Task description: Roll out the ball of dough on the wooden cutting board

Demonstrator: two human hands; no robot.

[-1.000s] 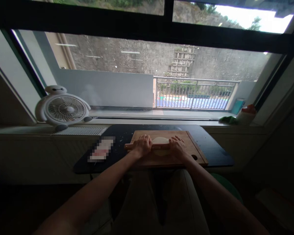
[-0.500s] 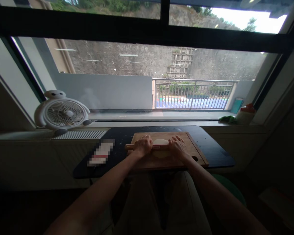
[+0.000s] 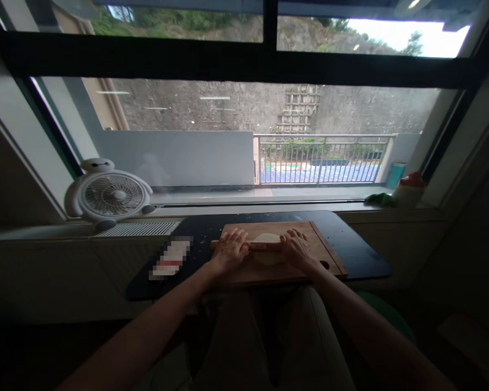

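A wooden rolling pin (image 3: 264,246) lies crosswise over a flat, pale round of dough (image 3: 265,238) on a wooden cutting board (image 3: 244,276). The dough shows both beyond and on the near side of the pin. My left hand (image 3: 231,248) rests flat over the pin's left part, its fingers stretched forward and the palm covering the wood. Over the right part, my right hand (image 3: 296,247) has its fingers bent around the pin. The pin's right end is hidden under that hand.
The board sits on a dark table (image 3: 362,260) with white specks. A blurred-out pale item (image 3: 171,259) lies on its left. By the window stand a white fan (image 3: 114,195), a green cloth (image 3: 380,200) and a bottle with an orange top (image 3: 409,190). A green stool (image 3: 385,312) is at lower right.
My left hand has gone from fingers curled around the pin to fingers stretched out over it, slightly further left. The right hand keeps its hold. The view has tilted slightly.
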